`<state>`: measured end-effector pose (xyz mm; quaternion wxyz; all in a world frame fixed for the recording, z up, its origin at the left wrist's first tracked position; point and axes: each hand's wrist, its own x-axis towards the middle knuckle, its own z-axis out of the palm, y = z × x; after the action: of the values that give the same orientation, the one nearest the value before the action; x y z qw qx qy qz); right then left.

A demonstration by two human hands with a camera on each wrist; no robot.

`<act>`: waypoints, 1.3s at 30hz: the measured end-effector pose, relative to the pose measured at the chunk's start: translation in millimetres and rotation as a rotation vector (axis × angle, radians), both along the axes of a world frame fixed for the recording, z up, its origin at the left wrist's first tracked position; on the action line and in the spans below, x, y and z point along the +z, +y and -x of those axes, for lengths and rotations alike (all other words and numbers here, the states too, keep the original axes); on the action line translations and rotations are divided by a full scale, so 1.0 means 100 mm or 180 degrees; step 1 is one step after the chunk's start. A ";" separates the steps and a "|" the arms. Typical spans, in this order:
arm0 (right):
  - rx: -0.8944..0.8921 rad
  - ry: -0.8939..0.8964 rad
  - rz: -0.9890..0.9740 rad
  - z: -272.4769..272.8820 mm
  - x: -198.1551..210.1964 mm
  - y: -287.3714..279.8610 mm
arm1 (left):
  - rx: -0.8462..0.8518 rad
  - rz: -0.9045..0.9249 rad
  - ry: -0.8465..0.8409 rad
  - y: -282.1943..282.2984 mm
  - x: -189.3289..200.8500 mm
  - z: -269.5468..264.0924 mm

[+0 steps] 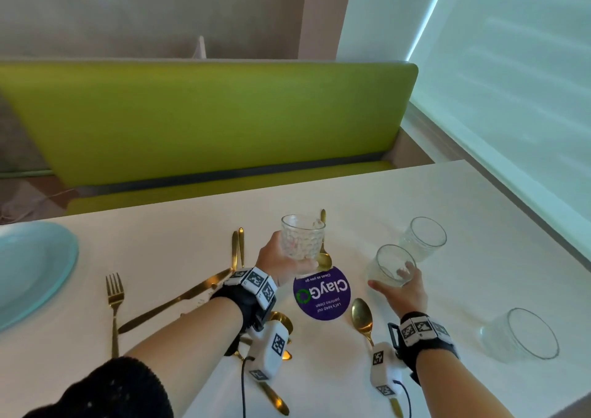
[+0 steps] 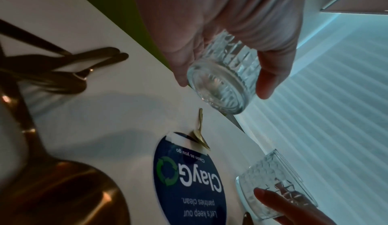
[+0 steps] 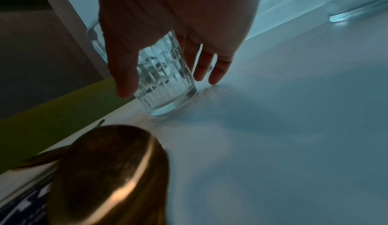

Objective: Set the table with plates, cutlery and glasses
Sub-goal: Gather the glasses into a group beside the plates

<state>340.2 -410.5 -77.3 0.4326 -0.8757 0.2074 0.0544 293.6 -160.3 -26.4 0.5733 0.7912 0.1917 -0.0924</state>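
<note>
My left hand (image 1: 281,259) grips a patterned clear glass (image 1: 302,241) and holds it upright above the white table (image 1: 463,200); the left wrist view shows its thick base (image 2: 222,85) in the air between thumb and fingers. My right hand (image 1: 403,289) wraps a second glass (image 1: 391,267) standing on the table, with the thumb on one side and the fingers on the other (image 3: 166,85). A pale blue plate (image 1: 32,267) lies at the far left, with a gold fork (image 1: 114,305) and a gold knife (image 1: 172,302) beside it.
Two more glasses stand to the right, one far (image 1: 423,238) and one near (image 1: 521,334). Gold spoons (image 1: 363,318) (image 1: 323,257) flank a round purple sticker (image 1: 321,293). More gold cutlery lies under my left wrist. A green bench (image 1: 208,120) runs behind the table.
</note>
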 end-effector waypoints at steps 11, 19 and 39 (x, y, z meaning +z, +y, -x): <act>-0.0293 -0.0338 0.0027 0.28 0.23 0.32 | 0.0155 0.0001 0.0015 0.43 0.13 0.47; 0.0253 -0.0496 -0.0074 1.19 0.67 1.23 | 0.0234 0.0013 -0.0115 1.08 0.14 1.34; 0.1987 0.0275 0.0067 3.38 0.40 4.25 | 0.1399 -0.0887 0.0241 3.54 -0.32 3.74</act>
<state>2.1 14.2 -37.4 0.3766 -0.8984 -0.0527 0.2196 -80.1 193.8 -58.5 0.4575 0.7979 0.3911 0.0321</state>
